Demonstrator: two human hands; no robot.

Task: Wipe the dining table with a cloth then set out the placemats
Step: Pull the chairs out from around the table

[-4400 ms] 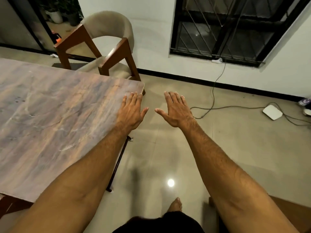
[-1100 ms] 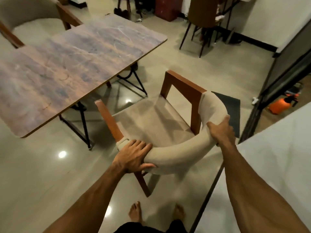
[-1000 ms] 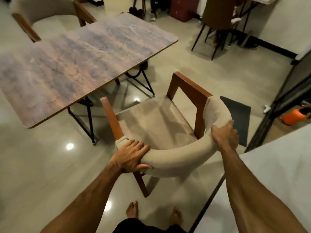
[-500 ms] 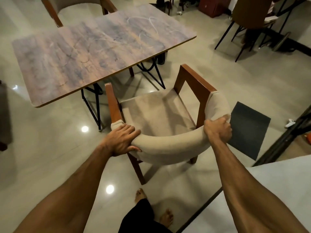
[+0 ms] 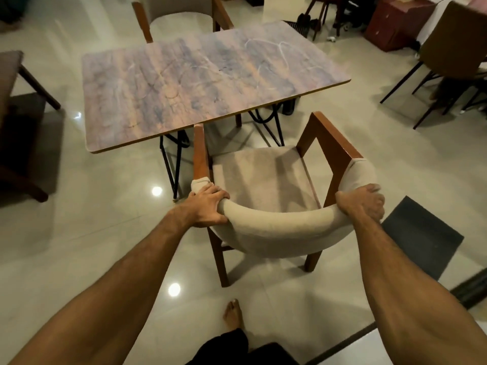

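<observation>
The dining table (image 5: 200, 83), with a brown marbled top and black metal legs, stands ahead of me with nothing on it. Just in front of its near edge is a beige upholstered chair (image 5: 263, 177) with a wooden frame and a curved padded backrest. My left hand (image 5: 208, 205) grips the left end of that backrest, fingers curled over the top. My right hand (image 5: 365, 202) grips the right end the same way. No cloth or placemat is in view.
A second beige chair (image 5: 179, 14) stands at the table's far side. A dark wooden piece of furniture (image 5: 10, 75) is at the left edge. Dark chairs (image 5: 453, 56) and a red cabinet (image 5: 395, 22) fill the far right. A dark mat (image 5: 421, 238) lies on the glossy floor at my right.
Earlier my open hands hovered at the table's corner. Since then both hands have gripped the chair's backrest, and the chair has come round to face the table's near edge.
</observation>
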